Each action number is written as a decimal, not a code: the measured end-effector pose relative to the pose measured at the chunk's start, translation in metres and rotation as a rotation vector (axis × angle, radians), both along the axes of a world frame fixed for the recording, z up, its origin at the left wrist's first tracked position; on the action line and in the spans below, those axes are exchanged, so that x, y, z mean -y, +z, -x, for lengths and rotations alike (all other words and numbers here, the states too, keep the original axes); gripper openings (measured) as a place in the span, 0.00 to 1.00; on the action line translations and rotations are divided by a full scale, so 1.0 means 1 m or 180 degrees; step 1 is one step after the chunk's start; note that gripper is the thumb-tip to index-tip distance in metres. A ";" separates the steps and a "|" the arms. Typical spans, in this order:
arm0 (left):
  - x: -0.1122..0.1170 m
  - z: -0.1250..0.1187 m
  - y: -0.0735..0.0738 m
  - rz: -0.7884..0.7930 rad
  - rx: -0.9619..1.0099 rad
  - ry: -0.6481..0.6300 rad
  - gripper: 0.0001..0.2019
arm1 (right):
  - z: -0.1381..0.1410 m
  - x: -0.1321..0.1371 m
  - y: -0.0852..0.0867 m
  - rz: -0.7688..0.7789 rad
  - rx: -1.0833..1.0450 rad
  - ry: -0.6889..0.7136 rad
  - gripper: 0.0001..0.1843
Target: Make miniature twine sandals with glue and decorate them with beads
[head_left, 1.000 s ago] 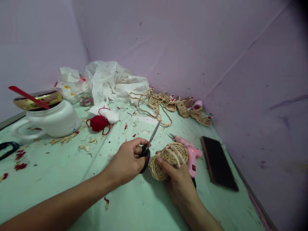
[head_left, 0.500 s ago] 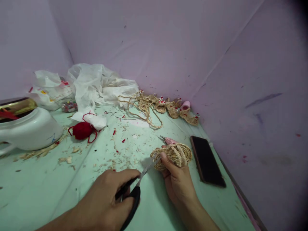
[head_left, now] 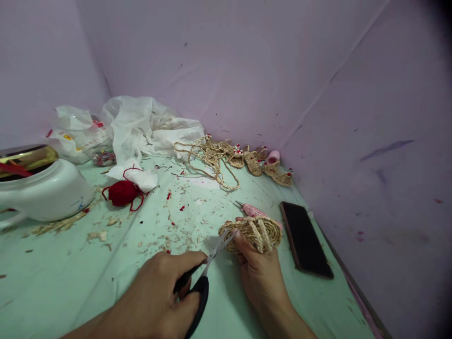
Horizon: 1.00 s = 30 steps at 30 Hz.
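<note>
Green worktop (head_left: pixel 88 278): towards its right edge, the right hand (head_left: pixel 261 273) grips a straw oval (head_left: pixel 273 233), long axis left-to-right; the left hand (head_left: pixel 158 289) grips scissors (head_left: pixel 213 254), blades parted, pointing away towards it; phone (head_left: pixel 306 240) alongside, pink glue gun (head_left: pixel 253 211) half-hidden behind.

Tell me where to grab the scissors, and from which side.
Best by the black handles, from the near side. The scissors have their handles toward the camera and blades pointing away at the woven piece, so this likely keeps skin clear of the edges; the left hand holds them there.
</note>
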<state>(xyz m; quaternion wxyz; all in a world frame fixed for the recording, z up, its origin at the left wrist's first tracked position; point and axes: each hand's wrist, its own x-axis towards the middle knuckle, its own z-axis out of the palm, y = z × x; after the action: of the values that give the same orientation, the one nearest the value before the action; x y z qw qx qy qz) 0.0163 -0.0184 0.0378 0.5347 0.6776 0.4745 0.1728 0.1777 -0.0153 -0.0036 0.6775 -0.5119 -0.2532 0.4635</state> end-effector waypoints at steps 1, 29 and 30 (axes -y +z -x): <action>0.000 0.000 0.000 0.0268 0.0136 0.0069 0.05 | 0.000 0.001 0.000 -0.0022 0.0174 -0.0018 0.16; -0.024 0.015 -0.009 0.2844 0.1830 -0.0018 0.18 | 0.005 0.009 0.004 0.0207 0.1478 -0.0363 0.13; -0.026 0.016 -0.013 0.3301 0.2242 -0.0084 0.19 | 0.006 0.009 0.004 0.0184 0.1466 -0.0371 0.13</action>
<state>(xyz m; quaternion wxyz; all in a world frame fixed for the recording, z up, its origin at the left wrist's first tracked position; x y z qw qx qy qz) -0.0002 0.0079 0.0248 0.9203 0.2382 0.2835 0.1264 0.1720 -0.0244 0.0004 0.6126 -0.6371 -0.3577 0.3016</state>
